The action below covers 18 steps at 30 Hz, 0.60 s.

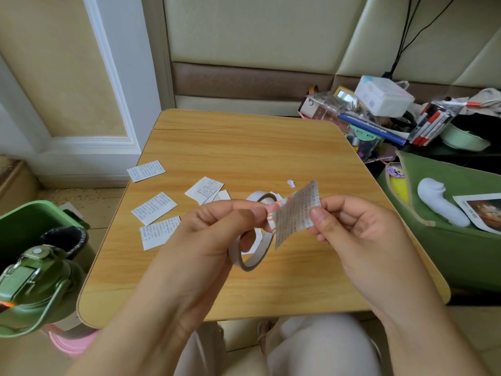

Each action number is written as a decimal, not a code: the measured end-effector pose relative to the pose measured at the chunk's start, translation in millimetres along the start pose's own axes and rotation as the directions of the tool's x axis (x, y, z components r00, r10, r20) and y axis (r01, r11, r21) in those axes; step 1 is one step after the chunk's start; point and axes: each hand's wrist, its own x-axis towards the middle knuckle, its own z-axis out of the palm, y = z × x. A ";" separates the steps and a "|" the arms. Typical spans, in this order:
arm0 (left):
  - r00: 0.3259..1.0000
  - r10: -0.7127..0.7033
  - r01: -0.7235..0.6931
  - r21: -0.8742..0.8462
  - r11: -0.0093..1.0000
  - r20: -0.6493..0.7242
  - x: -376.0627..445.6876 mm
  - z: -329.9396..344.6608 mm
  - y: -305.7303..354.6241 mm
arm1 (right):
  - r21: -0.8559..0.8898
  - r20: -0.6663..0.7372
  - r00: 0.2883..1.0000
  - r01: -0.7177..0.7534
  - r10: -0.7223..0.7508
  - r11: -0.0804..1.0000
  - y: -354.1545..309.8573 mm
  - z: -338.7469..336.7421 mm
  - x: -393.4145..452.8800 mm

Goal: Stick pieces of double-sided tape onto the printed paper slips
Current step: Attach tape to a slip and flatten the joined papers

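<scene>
- Paper slip (296, 213) up in the air over the wooden table (244, 147), printed side to the camera, its print too fine to read.
- Right hand (360, 229) pinches the slip's 3 o'clock edge, thumb on top, other fingers curled behind.
- Left hand (214, 229) pinches at the slip's 9 o'clock edge, and the tape roll (250, 251) hangs round its fingers; whether tape is already stuck on, can't tell, the thumb covers it.
- Second roll (264, 198) at 12 o'clock from the hands, half hidden by them.
- Loose slips (154, 208) lie flat at 9 to 11 o'clock on the table.
- Green bin (35, 215) at 9 o'clock, contents dark and unclear; green bag (447, 240) at 3 o'clock carries a white object (440, 202) and a photo card (482, 213), cut off by the frame edge.
- Held slip's long axis runs from 1 o'clock down to 7 o'clock, tilted and slightly curled.
</scene>
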 end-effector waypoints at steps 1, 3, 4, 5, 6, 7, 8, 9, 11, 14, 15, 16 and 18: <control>1.000 0.007 -0.007 0.014 1.000 -0.008 0.3 0.0 -1.0 | -0.002 -0.004 1.000 0.004 -0.004 1.000 0.4 0.3 0.8; 0.999 0.031 -0.029 0.060 0.998 -0.043 0.5 1.2 -2.9 | -0.025 -0.037 0.999 0.036 -0.037 0.999 0.4 4.9 1.2; 0.996 0.044 -0.038 0.089 0.995 -0.071 0.0 3.0 -3.6 | -0.086 -0.084 0.994 0.062 -0.069 0.994 1.7 7.9 0.4; 0.994 0.056 -0.047 0.101 0.994 -0.090 -0.5 4.8 -4.5 | -0.193 -0.141 0.982 0.098 -0.126 0.976 2.1 11.4 -1.6; 0.992 0.065 -0.054 0.107 0.993 -0.107 -0.6 6.8 -5.4 | -0.291 -0.172 0.965 0.140 -0.196 0.946 0.4 15.3 -4.8; 0.991 0.070 -0.058 0.101 0.993 -0.114 -0.9 9.2 -5.7 | -0.332 -0.166 0.953 0.189 -0.254 0.924 -2.1 19.2 -8.8; 0.989 0.081 -0.067 0.115 0.991 -0.120 -1.5 11.3 -6.3 | -0.315 -0.131 0.950 0.231 -0.283 0.921 -4.8 23.9 -13.1; 0.988 0.097 -0.081 0.127 0.989 -0.122 -2.4 13.4 -6.3 | -0.242 -0.086 0.958 0.246 -0.273 0.939 -7.8 28.4 -17.6; 0.986 0.121 -0.106 0.126 0.986 -0.116 -2.4 15.5 -6.6 | -0.058 -0.032 0.980 0.192 -0.194 0.980 -9.9 34.5 -23.2; 0.979 0.146 -0.128 0.126 0.984 -0.140 -2.3 15.0 -6.3 | 0.029 -0.090 0.981 0.177 -0.173 0.984 -7.1 36.4 -22.5; 0.976 0.146 -0.126 0.131 0.983 -0.159 -2.6 14.9 -5.4 | 0.030 -0.119 0.978 0.174 -0.170 0.984 -6.6 35.8 -21.4; 0.974 0.145 -0.123 0.135 0.983 -0.174 -2.3 14.1 -5.2 | 0.033 -0.137 0.977 0.169 -0.163 0.985 -6.8 34.6 -20.2; 0.966 0.142 -0.114 0.135 0.984 -0.218 -1.3 12.8 -6.1 | 0.069 -0.154 0.979 0.145 -0.133 0.987 -8.5 31.9 -18.5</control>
